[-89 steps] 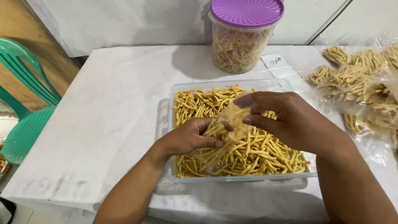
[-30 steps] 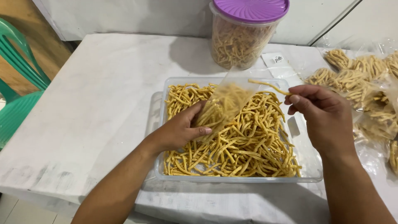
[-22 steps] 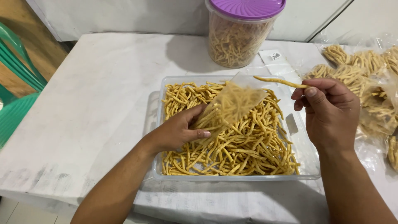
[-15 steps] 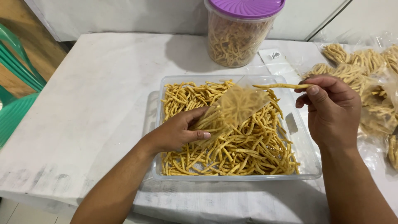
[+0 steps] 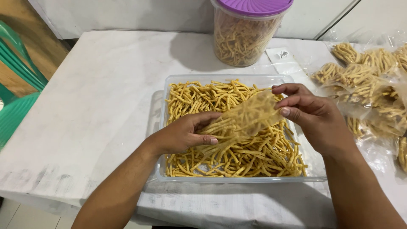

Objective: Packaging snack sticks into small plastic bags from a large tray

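Observation:
A clear rectangular plastic tub [image 5: 161, 127] on the white table holds a heap of yellow snack sticks [image 5: 254, 152]. Over it I hold a small clear plastic bag [image 5: 248, 118] with some sticks inside. My left hand [image 5: 186, 133] grips the bag's lower end, thumb on top. My right hand [image 5: 309, 114] is at the bag's open upper end, fingers pinched on its edge. The long stick seen in that hand a moment ago is hidden or inside the bag.
A round clear jar with a purple lid [image 5: 246, 27], full of the same sticks, stands behind the tub. Several filled clear bags [image 5: 369, 80] lie at the right. A green plastic chair [image 5: 17, 89] stands left of the table [image 5: 93, 97].
My right hand, which held one long stick out to the right, has moved left to the bag's mouth and now pinches the bag. The left hand has stayed put.

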